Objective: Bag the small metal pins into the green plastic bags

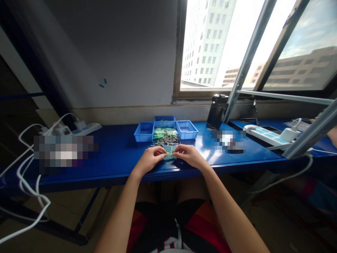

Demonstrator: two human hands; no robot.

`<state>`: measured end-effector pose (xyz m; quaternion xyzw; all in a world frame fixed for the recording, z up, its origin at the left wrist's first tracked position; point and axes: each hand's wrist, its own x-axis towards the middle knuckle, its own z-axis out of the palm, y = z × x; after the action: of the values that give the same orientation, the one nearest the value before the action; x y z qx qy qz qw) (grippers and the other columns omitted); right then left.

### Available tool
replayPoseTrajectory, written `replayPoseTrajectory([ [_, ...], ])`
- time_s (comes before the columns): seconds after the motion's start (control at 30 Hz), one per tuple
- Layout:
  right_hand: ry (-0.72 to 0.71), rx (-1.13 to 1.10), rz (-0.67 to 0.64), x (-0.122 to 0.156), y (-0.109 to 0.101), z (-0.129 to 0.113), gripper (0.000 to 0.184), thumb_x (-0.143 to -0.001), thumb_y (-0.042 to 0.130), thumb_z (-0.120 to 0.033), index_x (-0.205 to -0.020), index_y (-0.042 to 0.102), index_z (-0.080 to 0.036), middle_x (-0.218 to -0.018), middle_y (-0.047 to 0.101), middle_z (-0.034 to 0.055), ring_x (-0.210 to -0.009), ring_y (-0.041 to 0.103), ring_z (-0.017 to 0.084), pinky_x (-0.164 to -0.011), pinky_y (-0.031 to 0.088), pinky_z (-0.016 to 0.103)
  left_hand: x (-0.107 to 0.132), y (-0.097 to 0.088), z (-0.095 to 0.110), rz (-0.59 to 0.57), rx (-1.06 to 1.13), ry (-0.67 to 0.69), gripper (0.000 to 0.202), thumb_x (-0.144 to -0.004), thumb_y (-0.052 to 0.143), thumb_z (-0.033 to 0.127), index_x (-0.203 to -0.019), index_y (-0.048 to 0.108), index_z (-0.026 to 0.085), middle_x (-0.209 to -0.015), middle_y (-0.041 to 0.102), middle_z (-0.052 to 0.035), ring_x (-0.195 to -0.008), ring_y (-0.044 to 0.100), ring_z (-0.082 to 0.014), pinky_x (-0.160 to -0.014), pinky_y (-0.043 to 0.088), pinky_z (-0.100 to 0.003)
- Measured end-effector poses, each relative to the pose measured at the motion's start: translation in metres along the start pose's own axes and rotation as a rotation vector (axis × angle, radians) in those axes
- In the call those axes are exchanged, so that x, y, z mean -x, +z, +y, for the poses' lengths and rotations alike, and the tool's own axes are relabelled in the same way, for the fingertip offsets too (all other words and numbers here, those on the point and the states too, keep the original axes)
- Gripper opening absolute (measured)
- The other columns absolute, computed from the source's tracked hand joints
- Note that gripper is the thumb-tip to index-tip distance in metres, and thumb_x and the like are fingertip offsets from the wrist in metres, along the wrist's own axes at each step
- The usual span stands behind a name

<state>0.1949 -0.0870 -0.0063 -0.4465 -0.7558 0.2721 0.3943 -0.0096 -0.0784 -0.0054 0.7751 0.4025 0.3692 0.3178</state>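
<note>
Close to the table's front edge, a small clear plastic bag with a greenish tint (170,151) is between my two hands. The fingertips of my left hand (149,160) are pinched closed on its left side. On its right side, the thumb and fingers of my right hand (191,156) are pinched closed too. Something small and pale green shows in the bag, too small to name. Just beyond my fingers lies a loose pile of metal screws (168,140). Behind the screws are several green packets (162,132), partly in front of the blue bins.
Blue plastic bins stand behind the pile: a left bin (144,137), a right bin (188,133) and others between. A black bottle (216,112) stands back right. White power strips (265,134) and cables (35,188) lie at both sides. A metal post (302,130) rises at right.
</note>
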Motion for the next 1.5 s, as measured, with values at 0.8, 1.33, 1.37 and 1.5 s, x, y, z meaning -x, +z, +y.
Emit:
replayPoseTrajectory([
  [0.8,0.005,-0.012,0.004,-0.0010,0.0011,0.0025,0.025,-0.070,0.061,-0.042,-0.073,0.060,-0.017,-0.067,0.059,-0.0004,-0.060,0.051,0.011,-0.056,0.040,0.022,0.0004,-0.0005,0.0023,0.031,-0.008,-0.024,0.022,-0.073,0.056,0.036,-0.076,0.061,0.015,-0.073,0.062,-0.0031,-0.068,0.056,-0.0156,-0.063,0.045,-0.025],
  [1.33,-0.005,0.051,0.023,-0.0001,0.0036,0.0015,0.024,-0.073,0.058,-0.041,-0.069,0.056,-0.017,-0.063,0.057,-0.0015,-0.058,0.049,0.010,-0.055,0.039,0.022,0.0032,0.0013,0.0046,0.042,-0.055,-0.048,0.022,-0.072,0.055,0.038,-0.070,0.058,0.016,-0.069,0.061,-0.0021,-0.065,0.055,-0.0156,-0.058,0.042,-0.025],
  [1.37,-0.006,0.056,0.024,-0.0001,0.0038,0.0015,0.024,-0.073,0.058,-0.041,-0.069,0.056,-0.017,-0.063,0.057,-0.0014,-0.058,0.049,0.010,-0.054,0.039,0.022,0.0033,0.0012,0.0046,0.044,-0.060,-0.047,0.022,-0.072,0.055,0.038,-0.070,0.058,0.016,-0.069,0.061,-0.0021,-0.064,0.055,-0.0157,-0.058,0.042,-0.025],
  [1.5,-0.008,0.075,0.026,0.0000,0.0041,0.0013,0.022,-0.073,0.058,-0.039,-0.069,0.055,-0.017,-0.062,0.056,-0.0016,-0.057,0.048,0.010,-0.054,0.038,0.022,0.0033,0.0010,0.0040,0.047,-0.080,-0.049,0.023,-0.073,0.055,0.039,-0.068,0.057,0.017,-0.068,0.062,-0.0013,-0.064,0.055,-0.0152,-0.058,0.041,-0.024],
])
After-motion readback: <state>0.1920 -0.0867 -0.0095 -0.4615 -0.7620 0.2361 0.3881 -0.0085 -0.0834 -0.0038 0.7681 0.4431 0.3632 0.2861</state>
